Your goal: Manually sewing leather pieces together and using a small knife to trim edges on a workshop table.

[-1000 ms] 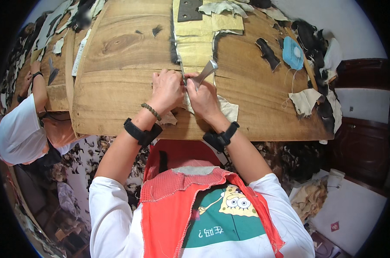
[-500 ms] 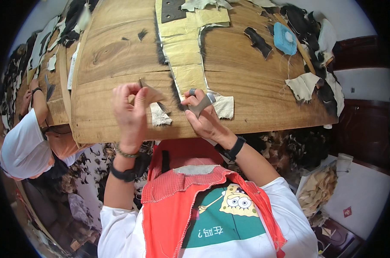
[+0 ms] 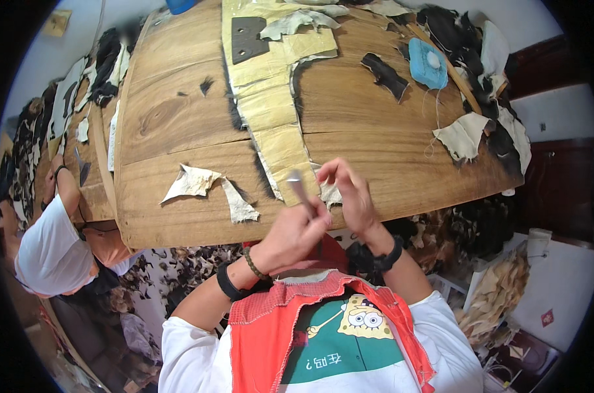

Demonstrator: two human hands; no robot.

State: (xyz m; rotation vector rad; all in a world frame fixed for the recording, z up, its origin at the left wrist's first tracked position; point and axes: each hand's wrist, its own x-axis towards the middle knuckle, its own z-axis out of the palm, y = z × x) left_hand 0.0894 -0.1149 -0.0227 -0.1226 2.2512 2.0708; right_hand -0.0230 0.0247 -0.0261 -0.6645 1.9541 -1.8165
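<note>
My left hand (image 3: 300,229) is closed around a metal blade tool (image 3: 298,190), which points up over the lower end of a long yellow paper-covered piece with dark fur edges (image 3: 271,124). Just to the right, my right hand (image 3: 352,200) is raised, empty, its fingers curved and apart, near a pale scrap (image 3: 330,192) partly hidden by it. Two cream hide scraps (image 3: 191,182) lie on the wooden board (image 3: 159,118) to the left. A dark plate with holes (image 3: 248,39) rests on the yellow piece's upper part, beside a crumpled pale scrap (image 3: 290,23).
A blue sponge-like pad with thread (image 3: 428,62), a dark fur piece (image 3: 385,78) and hide scraps (image 3: 461,137) lie at the right, along a wooden stick (image 3: 467,92). A co-worker in a white top (image 3: 51,249) works at the left among fur pieces. Fur heaps cover the floor.
The tool has passed from my right hand into my left. The scrap my left hand held now lies on the board to the left. My right hand has opened and lifted.
</note>
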